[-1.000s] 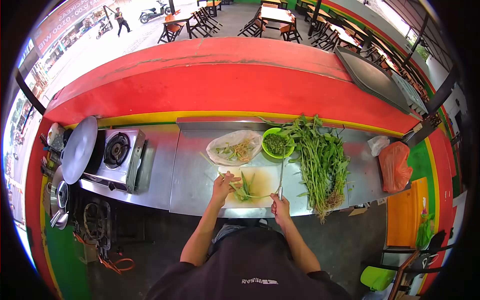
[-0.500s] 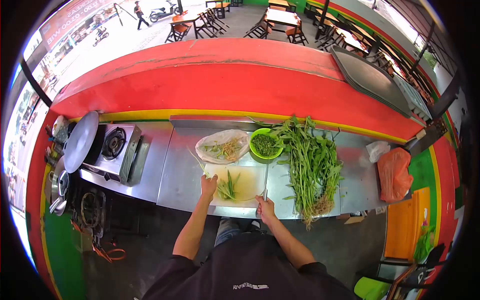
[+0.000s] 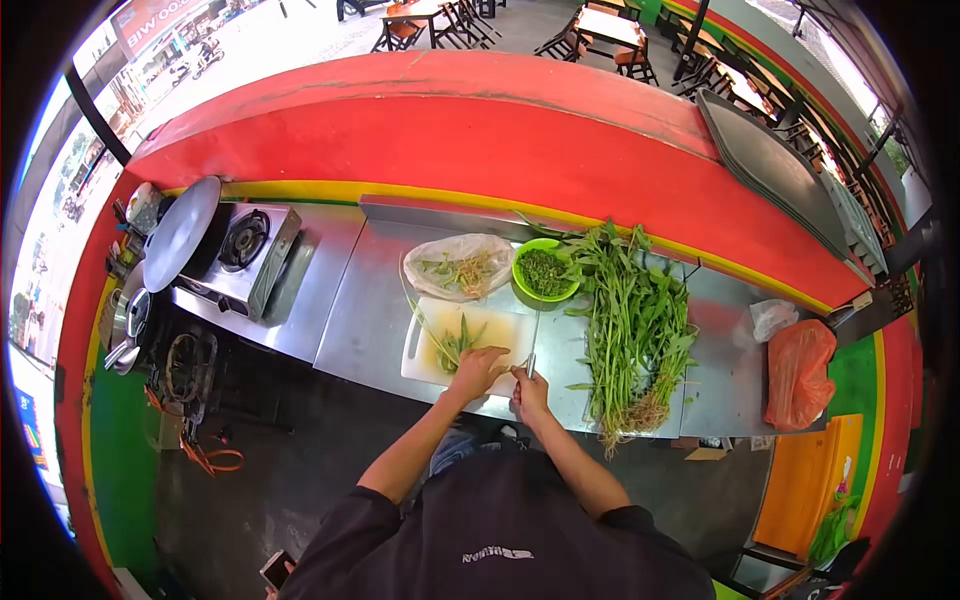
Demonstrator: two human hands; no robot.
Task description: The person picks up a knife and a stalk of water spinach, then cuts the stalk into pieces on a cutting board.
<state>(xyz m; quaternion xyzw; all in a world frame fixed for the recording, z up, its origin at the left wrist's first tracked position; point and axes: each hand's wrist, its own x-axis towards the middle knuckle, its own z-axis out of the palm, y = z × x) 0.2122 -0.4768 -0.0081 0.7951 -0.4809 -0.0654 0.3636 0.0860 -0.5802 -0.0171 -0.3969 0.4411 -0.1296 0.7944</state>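
Note:
My left hand (image 3: 479, 373) is over the white cutting board (image 3: 412, 368), its fingers pointing right towards the knife. It grips a long thin green stalk (image 3: 421, 312), which runs up and left past the board; the gripped part is mostly hidden. My right hand (image 3: 530, 391) is closed round the handle of a knife (image 3: 531, 362) at the board's right edge; little of the blade shows. Cut green leaves (image 3: 458, 340) lie on the board just beyond my left hand.
Behind the board are a clear plastic bag (image 3: 458, 266) of trimmings and a green bowl (image 3: 545, 272) of chopped greens. A large bunch of leafy greens (image 3: 632, 330) lies right, an orange bag (image 3: 800, 372) farther right. A gas stove (image 3: 243, 255) stands left. A hand holds a phone (image 3: 276, 570) bottom left.
My left hand has moved right across the board with the stalk, close to my right hand. The knife stays in my right hand. The camera view has shifted, and a phone has appeared bottom left.

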